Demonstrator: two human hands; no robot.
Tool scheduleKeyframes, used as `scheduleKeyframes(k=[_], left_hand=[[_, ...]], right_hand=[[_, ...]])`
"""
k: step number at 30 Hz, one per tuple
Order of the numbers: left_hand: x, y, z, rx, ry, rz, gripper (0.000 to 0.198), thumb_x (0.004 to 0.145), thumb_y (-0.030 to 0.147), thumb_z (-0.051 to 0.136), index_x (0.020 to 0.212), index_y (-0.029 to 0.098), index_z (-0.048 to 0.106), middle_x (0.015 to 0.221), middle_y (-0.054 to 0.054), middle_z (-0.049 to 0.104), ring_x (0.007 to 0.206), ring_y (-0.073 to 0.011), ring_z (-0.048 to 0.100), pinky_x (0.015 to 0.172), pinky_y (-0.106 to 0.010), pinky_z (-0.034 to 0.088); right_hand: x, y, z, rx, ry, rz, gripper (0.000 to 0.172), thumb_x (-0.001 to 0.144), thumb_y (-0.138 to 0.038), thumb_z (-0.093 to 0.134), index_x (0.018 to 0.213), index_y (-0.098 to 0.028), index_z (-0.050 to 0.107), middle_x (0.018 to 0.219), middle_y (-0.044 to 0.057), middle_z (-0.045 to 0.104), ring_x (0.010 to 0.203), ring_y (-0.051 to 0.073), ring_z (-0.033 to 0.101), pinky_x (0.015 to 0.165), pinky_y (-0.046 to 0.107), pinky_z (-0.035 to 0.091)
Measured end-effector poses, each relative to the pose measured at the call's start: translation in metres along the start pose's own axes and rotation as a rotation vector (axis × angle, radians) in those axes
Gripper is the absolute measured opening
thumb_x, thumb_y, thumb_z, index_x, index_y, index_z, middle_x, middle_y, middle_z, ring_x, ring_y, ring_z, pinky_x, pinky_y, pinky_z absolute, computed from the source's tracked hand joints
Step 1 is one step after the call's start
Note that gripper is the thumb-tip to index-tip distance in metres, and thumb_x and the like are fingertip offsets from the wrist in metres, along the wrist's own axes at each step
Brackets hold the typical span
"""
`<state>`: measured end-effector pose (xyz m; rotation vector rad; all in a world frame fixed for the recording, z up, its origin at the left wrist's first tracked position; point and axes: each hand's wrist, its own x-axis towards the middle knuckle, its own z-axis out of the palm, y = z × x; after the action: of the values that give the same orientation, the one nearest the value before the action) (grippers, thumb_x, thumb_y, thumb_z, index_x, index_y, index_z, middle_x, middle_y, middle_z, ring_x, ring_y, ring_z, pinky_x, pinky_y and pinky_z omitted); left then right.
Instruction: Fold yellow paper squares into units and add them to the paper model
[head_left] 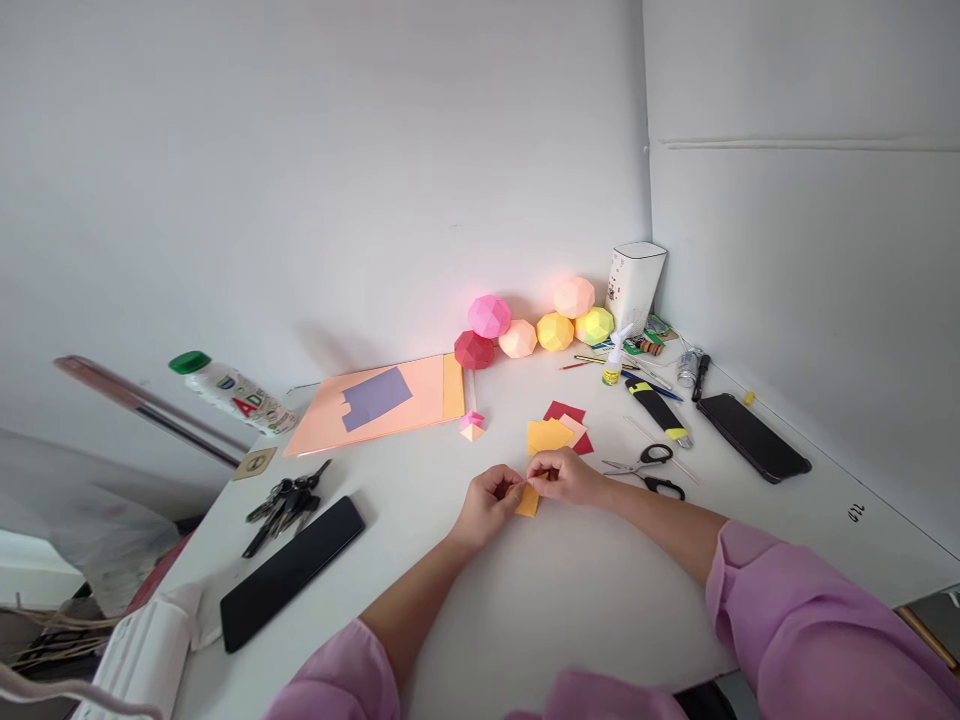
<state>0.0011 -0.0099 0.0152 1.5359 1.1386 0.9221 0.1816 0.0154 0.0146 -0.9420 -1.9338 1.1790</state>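
My left hand [486,503] and my right hand [564,476] meet over the white table [570,600], both pinched on a small orange paper piece [528,500]. The fingers of both hands are closed round its top edge. Just behind the hands lie loose paper squares, yellow [547,436] and red [564,411]. A small folded pink and peach paper shape [472,425] sits further back.
Scissors [651,470] lie right of my hands, then a utility knife [660,410], a glue bottle [613,362] and a phone [751,436]. Several coloured paper balls [525,325] line the wall. On the left are a peach paper stack [379,402], keys [285,500] and a black phone [291,570].
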Motion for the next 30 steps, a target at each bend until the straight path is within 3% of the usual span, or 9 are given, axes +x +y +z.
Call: scheduleKeyframes(k=[6,11,15,19,24,30], left_hand=[[0.0004,-0.0039,-0.0029,-0.177,0.037,-0.085,0.020,0.071,0.033,0.059,0.065,0.016,0.051,0.058,0.003,0.046,0.051,-0.0085,0.042,0.047,-0.020,0.032],[0.0021,-0.0036,-0.0055,-0.294,0.137,-0.102,0.020,0.069,0.033,0.060,0.065,0.017,0.049,0.060,0.004,0.045,0.053,-0.0084,0.042,0.050,-0.020,0.034],[0.0023,-0.0060,-0.0054,-0.310,0.079,-0.102,0.019,0.072,0.033,0.060,0.069,0.017,0.051,0.061,0.003,0.047,0.054,-0.0084,0.043,0.051,-0.020,0.034],[0.0012,-0.0067,-0.0043,-0.225,0.007,-0.083,0.019,0.075,0.035,0.058,0.073,0.016,0.053,0.066,0.002,0.050,0.056,-0.0093,0.045,0.052,-0.020,0.036],[0.0003,-0.0034,-0.0036,-0.163,0.009,-0.084,0.021,0.074,0.036,0.060,0.073,0.017,0.054,0.066,0.002,0.052,0.057,-0.0097,0.047,0.052,-0.020,0.037],[0.0000,0.0024,-0.0032,-0.283,0.025,-0.163,0.028,0.075,0.045,0.058,0.077,0.018,0.049,0.061,0.004,0.052,0.051,-0.0090,0.047,0.046,-0.020,0.037]], right_hand=[[0.0015,-0.0012,-0.0051,0.198,0.024,0.134,0.006,0.068,-0.015,0.054,0.064,-0.016,0.050,0.059,-0.002,0.054,0.051,0.009,0.051,0.048,0.020,0.040],[0.0019,-0.0001,-0.0100,0.342,0.063,0.175,0.008,0.075,-0.018,0.050,0.069,-0.018,0.044,0.066,0.000,0.061,0.051,0.009,0.054,0.047,0.020,0.040],[0.0017,0.0020,-0.0073,0.295,0.003,0.138,0.013,0.079,-0.029,0.055,0.081,-0.017,0.052,0.070,0.000,0.061,0.054,0.009,0.055,0.050,0.021,0.044],[0.0019,0.0050,-0.0044,0.162,-0.048,0.088,0.024,0.078,-0.038,0.058,0.078,-0.015,0.060,0.068,0.001,0.060,0.054,0.009,0.055,0.052,0.021,0.045],[0.0019,0.0054,-0.0049,0.101,-0.056,0.076,0.024,0.079,-0.038,0.058,0.079,-0.014,0.062,0.069,0.002,0.063,0.054,0.009,0.054,0.050,0.020,0.043],[0.0012,0.0010,-0.0059,0.233,-0.058,0.122,0.019,0.078,-0.033,0.058,0.080,-0.014,0.061,0.072,0.002,0.064,0.058,0.010,0.056,0.055,0.022,0.047]])
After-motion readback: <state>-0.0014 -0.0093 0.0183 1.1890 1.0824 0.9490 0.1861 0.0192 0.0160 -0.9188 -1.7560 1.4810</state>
